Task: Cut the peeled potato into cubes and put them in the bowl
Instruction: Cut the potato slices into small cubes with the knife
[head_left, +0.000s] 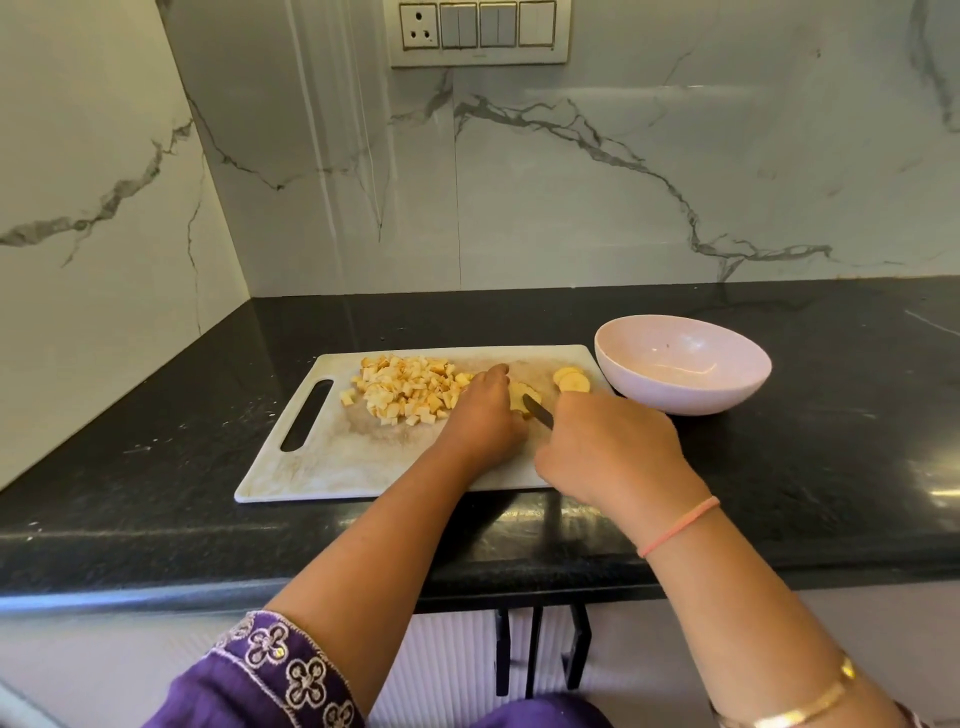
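In the head view, a heap of cubes (405, 389) lies at frame centre on the cutting board (322, 467). Just right of it, the left hand (485, 415) curls over a potato piece (519, 395), and the right hand (613, 452) grips the knife (537, 410) with its blade on that piece. A few slices (571, 380) remain uncut, and the bowl (691, 395) at centre right holds no cubes, so most of the cutting looks done and all the transfer is left.

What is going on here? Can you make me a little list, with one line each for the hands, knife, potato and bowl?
left hand: holds the potato piece steady on the cutting board
right hand: grips the knife, blade on the potato piece
cubes: piled on the board, left of the hands
slices: a few round ones near the board's far right corner
bowl: pink, right of the board, no potato inside yet
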